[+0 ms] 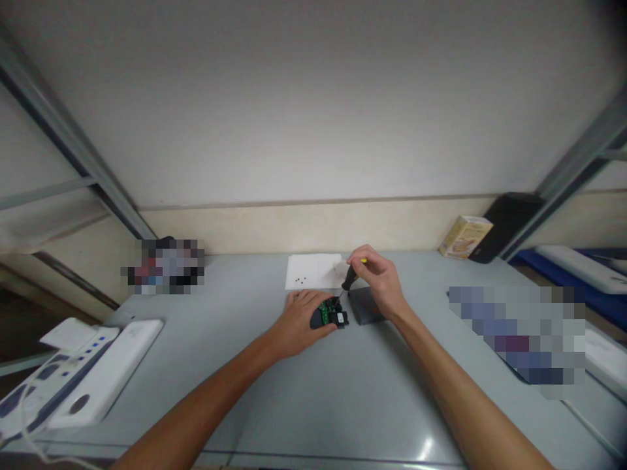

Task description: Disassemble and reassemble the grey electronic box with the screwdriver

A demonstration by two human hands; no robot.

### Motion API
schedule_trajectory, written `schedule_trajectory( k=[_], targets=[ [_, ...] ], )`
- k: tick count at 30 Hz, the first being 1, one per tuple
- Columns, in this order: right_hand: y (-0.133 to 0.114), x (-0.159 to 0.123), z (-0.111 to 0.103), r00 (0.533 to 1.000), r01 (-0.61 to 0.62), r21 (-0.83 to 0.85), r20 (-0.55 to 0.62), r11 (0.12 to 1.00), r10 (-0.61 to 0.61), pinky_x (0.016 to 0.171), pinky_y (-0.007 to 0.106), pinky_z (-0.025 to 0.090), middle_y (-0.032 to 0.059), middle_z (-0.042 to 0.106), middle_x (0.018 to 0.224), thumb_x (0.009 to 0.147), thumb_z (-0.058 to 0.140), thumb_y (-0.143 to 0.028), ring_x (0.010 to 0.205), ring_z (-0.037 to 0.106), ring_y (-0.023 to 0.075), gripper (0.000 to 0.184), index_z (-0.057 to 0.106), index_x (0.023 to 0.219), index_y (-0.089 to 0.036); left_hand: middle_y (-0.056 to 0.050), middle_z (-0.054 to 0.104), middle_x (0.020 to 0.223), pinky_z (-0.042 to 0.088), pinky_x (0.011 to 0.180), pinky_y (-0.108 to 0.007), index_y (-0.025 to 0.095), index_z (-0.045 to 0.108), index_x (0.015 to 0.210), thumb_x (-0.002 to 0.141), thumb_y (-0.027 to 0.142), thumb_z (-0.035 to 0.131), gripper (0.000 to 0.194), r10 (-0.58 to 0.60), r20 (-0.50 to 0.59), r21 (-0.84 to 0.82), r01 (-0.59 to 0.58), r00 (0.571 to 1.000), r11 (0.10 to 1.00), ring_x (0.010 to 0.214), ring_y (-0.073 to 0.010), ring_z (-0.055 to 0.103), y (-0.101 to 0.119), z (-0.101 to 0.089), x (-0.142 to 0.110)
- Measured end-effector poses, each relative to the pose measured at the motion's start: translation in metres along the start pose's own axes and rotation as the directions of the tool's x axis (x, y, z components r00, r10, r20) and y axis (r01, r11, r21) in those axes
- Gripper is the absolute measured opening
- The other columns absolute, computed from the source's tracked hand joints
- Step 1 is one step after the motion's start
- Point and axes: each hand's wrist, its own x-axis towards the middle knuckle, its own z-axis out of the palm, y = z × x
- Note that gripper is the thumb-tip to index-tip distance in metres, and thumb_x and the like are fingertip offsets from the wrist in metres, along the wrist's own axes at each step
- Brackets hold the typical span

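My left hand (pixel 304 326) grips a small black device with an exposed green circuit board (pixel 327 312), its fingers along the far side and the thumb on the near side. In my right hand (pixel 379 277) is a screwdriver (pixel 349 278) with a black and yellow handle, tilted so its thin shaft points down at the device. Whether the tip touches the board I cannot tell. Partly under my right hand lies a dark grey flat cover (pixel 363 307). Several tiny dark screws (pixel 300 280) rest on a white sheet of paper (pixel 313 266) just beyond my left hand.
A white and blue power strip (pixel 53 372) with a cable and a long white box (pixel 105 372) are at the left. A yellow box (pixel 465 236) leans by a black case (pixel 509 225) at the back right. Blurred items (pixel 164 264) sit at the back left, others (pixel 522 336) at right.
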Motion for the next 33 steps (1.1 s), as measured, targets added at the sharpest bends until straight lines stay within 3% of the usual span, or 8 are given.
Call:
schedule_trajectory(
  k=[5,8,14,20,33],
  targets=[
    [0.0,0.002,-0.005,0.996,-0.088,0.026,0.027,0.996,0.087,0.084,0.034,0.047,0.0033,0.07,0.092,0.094,0.064,-0.045,0.089,0.063,0.0206,0.026,0.077,0.104,-0.026,-0.006,0.064,0.138,0.033,0.111,-0.047,0.031,0.054,0.139,0.092,0.046,0.068,0.052,-0.005,0.004,-0.006,0.005,1.0,1.0,0.129,-0.0285,0.053,-0.001,0.0,0.0],
    [-0.001,0.003,-0.004,0.994,-0.104,0.035,0.023,0.994,0.103,0.084,0.035,0.048,0.0036,0.072,0.09,0.095,0.06,-0.046,0.088,0.063,0.0211,0.028,0.077,0.101,-0.024,-0.006,0.064,0.138,0.033,0.111,-0.046,0.03,0.053,0.138,0.092,0.046,0.068,0.052,-0.005,0.011,-0.004,0.005,1.0,1.0,0.129,-0.028,0.053,-0.002,0.0,0.0],
    [-0.004,0.003,0.0,0.997,-0.045,0.022,0.061,0.999,0.044,0.087,0.035,0.045,0.0034,0.07,0.092,0.098,0.057,-0.042,0.09,0.062,0.0211,0.025,0.075,0.095,-0.024,-0.005,0.064,0.138,0.033,0.11,-0.046,0.03,0.053,0.137,0.091,0.044,0.069,0.051,-0.002,0.0,-0.004,0.002,1.0,1.0,0.129,-0.0275,0.054,-0.001,0.0,0.0],
    [0.001,0.003,0.002,0.996,0.087,-0.077,0.013,0.993,-0.087,0.086,0.034,0.04,0.0039,0.062,0.099,0.099,0.056,-0.037,0.096,0.057,0.0203,0.024,0.077,0.096,-0.026,-0.005,0.064,0.137,0.033,0.11,-0.045,0.03,0.054,0.137,0.092,0.047,0.068,0.05,0.001,0.014,-0.002,-0.001,1.0,1.0,0.128,-0.0276,0.054,-0.004,-0.001,-0.002],
    [0.009,0.004,0.003,0.995,0.09,-0.112,-0.025,0.99,-0.094,0.085,0.035,0.04,0.0034,0.053,0.098,0.1,0.056,-0.038,0.095,0.053,0.0202,0.023,0.077,0.1,-0.03,-0.004,0.065,0.137,0.032,0.109,-0.045,0.03,0.054,0.137,0.092,0.049,0.068,0.05,0.005,0.013,0.004,-0.005,1.0,1.0,0.126,-0.0273,0.054,-0.003,-0.003,-0.003]
  ],
)
